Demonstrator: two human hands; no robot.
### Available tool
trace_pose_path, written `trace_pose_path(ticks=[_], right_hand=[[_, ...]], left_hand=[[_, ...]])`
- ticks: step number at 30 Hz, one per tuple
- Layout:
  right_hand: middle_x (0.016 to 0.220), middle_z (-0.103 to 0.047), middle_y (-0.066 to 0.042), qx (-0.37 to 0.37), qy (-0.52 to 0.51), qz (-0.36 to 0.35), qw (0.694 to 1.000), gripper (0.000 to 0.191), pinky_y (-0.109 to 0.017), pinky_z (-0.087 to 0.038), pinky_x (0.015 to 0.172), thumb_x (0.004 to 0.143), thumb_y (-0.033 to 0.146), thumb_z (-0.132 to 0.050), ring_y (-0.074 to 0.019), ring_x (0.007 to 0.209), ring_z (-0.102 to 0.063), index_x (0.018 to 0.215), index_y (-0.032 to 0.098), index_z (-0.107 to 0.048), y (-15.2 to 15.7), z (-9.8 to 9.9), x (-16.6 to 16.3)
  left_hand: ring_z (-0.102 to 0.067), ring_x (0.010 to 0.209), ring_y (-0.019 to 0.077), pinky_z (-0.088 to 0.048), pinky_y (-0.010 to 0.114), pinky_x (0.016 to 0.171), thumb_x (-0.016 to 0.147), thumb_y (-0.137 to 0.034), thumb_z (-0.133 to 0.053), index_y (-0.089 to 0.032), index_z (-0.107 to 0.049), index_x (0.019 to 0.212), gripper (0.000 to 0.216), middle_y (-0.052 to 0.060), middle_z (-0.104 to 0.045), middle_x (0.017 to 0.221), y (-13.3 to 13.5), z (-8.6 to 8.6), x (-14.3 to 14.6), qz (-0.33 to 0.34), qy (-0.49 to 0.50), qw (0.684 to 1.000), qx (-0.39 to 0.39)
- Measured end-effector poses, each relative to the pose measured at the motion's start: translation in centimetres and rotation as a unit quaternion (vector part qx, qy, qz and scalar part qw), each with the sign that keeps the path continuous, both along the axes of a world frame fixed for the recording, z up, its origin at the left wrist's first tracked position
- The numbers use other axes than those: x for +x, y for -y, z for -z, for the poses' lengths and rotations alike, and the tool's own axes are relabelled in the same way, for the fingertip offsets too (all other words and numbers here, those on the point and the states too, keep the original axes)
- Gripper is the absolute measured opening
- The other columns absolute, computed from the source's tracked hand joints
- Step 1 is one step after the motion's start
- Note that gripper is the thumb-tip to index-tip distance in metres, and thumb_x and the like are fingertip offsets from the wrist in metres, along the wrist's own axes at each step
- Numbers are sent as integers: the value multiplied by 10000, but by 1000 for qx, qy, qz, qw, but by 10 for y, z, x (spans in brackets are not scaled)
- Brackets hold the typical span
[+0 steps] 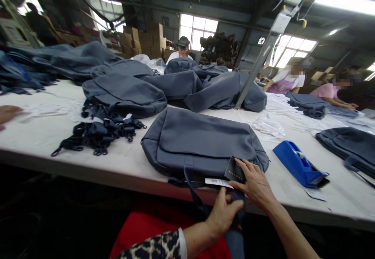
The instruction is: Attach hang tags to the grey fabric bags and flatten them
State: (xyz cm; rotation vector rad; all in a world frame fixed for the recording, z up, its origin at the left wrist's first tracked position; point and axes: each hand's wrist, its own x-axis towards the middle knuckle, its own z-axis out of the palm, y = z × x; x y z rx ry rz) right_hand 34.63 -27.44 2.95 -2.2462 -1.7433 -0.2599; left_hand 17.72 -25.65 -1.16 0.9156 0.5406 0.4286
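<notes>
Red cloth (139, 233) lies nearest, below the left hand (223, 214), whose fingers are curled beside dark webbing; whether they grip it cannot be told. The right hand (254, 180) pinches a black tag (233, 170) between thumb and fingers; its row of pale letters is too small to read. Just beside it, a white label (216, 182) bears a printed block, likewise illegible. Behind these, a slate-blue bag (202, 138) lies at the front of the white table (125, 163): smooth, matt, with a broad round-cornered flap and a looped handle (189, 179). Bundled navy straps (98, 130) and a blue tape dispenser (297, 163) flank it. Beyond are heaped similar bags (125, 89) and co-workers (284, 83).
</notes>
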Motion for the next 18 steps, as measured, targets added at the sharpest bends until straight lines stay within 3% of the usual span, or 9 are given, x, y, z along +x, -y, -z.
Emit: trace_pose_path(ticks=[3,6,9,11,15,18], right_hand=[[1314,-536,-125,44,-25,-21,999,745,-511,-427,1005,712,498,-764,-345,1180,-474,1368,244,-518,-5,-1,3],[1321,-515,-122,105,-62,-38,992,574,-496,-409,1028,771,406,-713,-329,1195,-456,1303,245,-571,-12,-2,2],[1270,-543,-104,149,-131,-31,980,475,-484,-428,1001,816,366,-636,-300,1152,-494,1276,258,-578,-16,1,1],[1227,-560,-100,176,-209,1,962,530,-453,-484,908,813,385,-624,-268,1037,-557,1318,250,-533,-18,6,1],[983,-624,-57,203,-382,49,900,717,-370,-528,701,750,449,-673,-196,751,-590,1380,198,-440,-17,8,3],[821,-610,-2,241,-418,47,875,665,-328,-513,663,760,438,-672,-173,690,-572,1342,193,-460,-13,-2,-2]], left_hand=[[-565,526,117,-433,204,431,811,-643,-540,-180,-532,1053,522,7,-605,754,-10,-2,0,-40,-12,999,12],[-577,524,117,-430,199,450,783,-734,-494,-157,-555,875,588,15,-591,684,-23,-1,7,-89,-35,995,3],[-589,482,143,-453,234,437,721,-780,-519,-142,-557,859,655,36,-615,648,-34,-2,13,-89,-59,994,-27],[-595,460,164,-469,262,421,721,-795,-493,-126,-572,851,686,58,-631,632,-39,-4,15,-73,-75,993,-46],[-588,427,163,-472,265,410,820,-667,-428,-111,-594,790,581,70,-637,599,-44,-7,16,-72,-89,993,-31],[-538,370,141,-432,245,393,850,-490,-406,-127,-570,726,417,40,-595,530,-40,-6,17,-73,-104,992,-20]])
